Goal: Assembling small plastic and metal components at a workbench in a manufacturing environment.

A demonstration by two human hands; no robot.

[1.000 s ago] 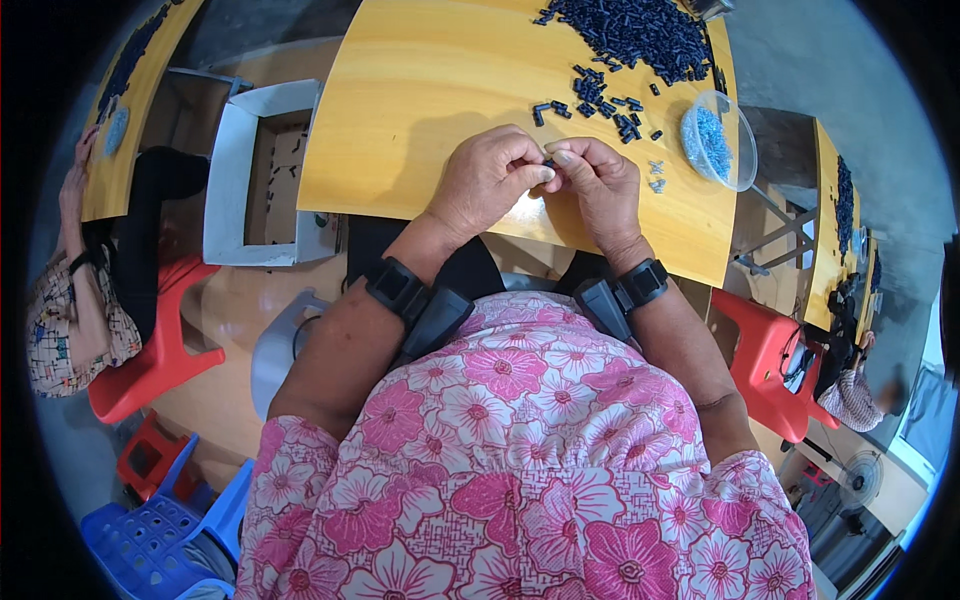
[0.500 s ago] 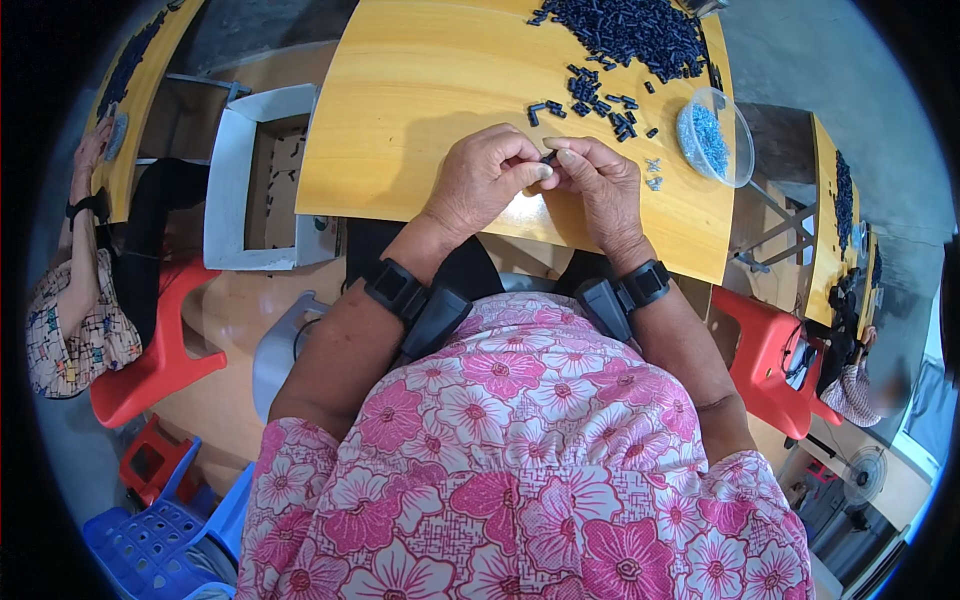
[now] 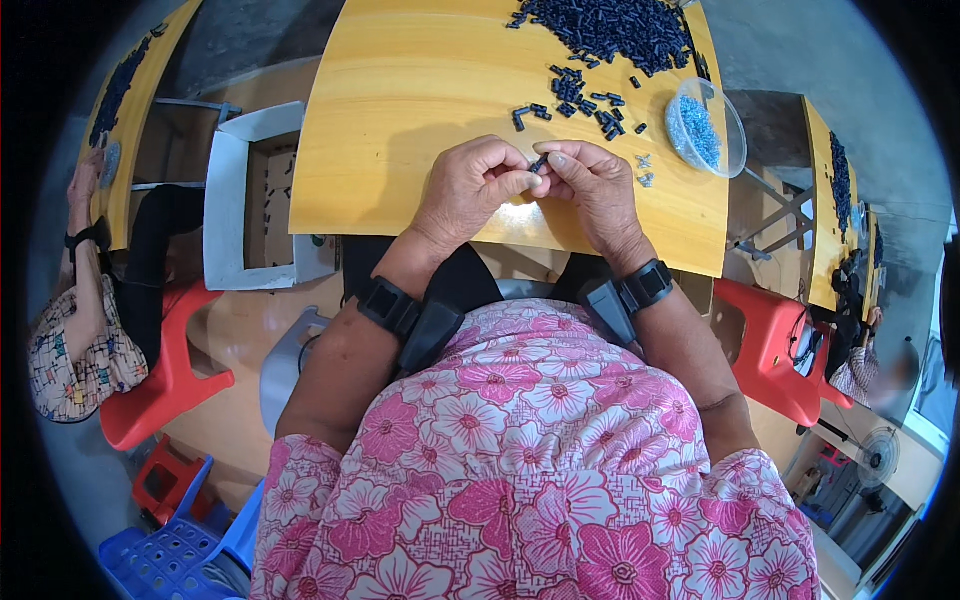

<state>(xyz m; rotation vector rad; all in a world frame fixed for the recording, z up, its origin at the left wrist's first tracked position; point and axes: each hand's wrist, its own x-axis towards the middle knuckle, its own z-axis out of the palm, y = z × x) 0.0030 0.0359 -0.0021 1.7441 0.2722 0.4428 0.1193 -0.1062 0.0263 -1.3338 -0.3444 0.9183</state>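
Observation:
Above the near edge of the yellow table (image 3: 380,110), my left hand (image 3: 465,195) and my right hand (image 3: 600,195) meet, fingertips almost touching. Both pinch a small black cylindrical piece (image 3: 539,163) between thumb and forefinger. Fingers cover much of it, so its finer shape is hidden. Just beyond my hands lie several loose black cylindrical pieces (image 3: 570,88). To the right of my right hand rest a few tiny clear pieces (image 3: 645,180).
A large pile of black pieces (image 3: 610,30) covers the table's far right. Near the right edge stands a clear plastic bowl (image 3: 735,150) of small light-blue pieces (image 3: 700,130). An open white box (image 3: 228,190) sits left of the table. Another person's arm (image 3: 88,190) is at a table far left.
The view has shifted slightly, so the table and its things sit a little left. The black piece shows more between my fingertips; both hands keep their pinch.

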